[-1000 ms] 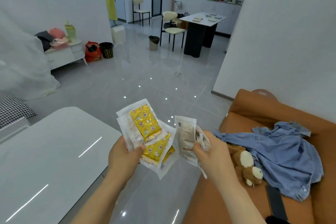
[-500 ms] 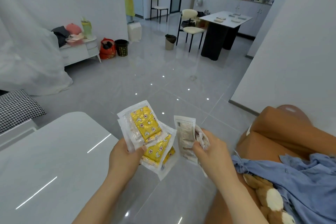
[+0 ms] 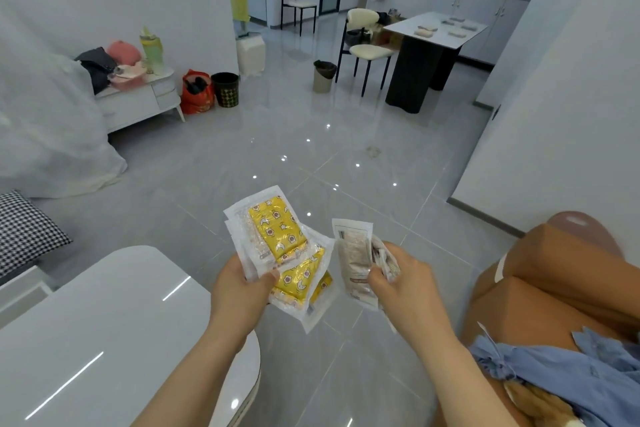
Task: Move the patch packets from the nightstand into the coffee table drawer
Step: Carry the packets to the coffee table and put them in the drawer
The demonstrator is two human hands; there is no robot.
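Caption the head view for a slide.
Left hand holds yellow patch packets, right hand grips beige packets beside the glossy white table.

Left hand (image 3: 239, 291) grips fanned yellow patch packets (image 3: 280, 239); right hand (image 3: 405, 284) pinches beige packets (image 3: 353, 253), above grey tiled floor (image 3: 311, 149), beside white coffee table (image 3: 86, 340).

Bright, even light fills the room, and shadows are soft and faint. White pinpoint reflections dot the glossy floor (image 3: 346, 156), and glare streaks cross the white counter (image 3: 86, 340) (its surface mirror-like); the wide lens bows the walls (image 3: 571, 97) at the frame's edges.
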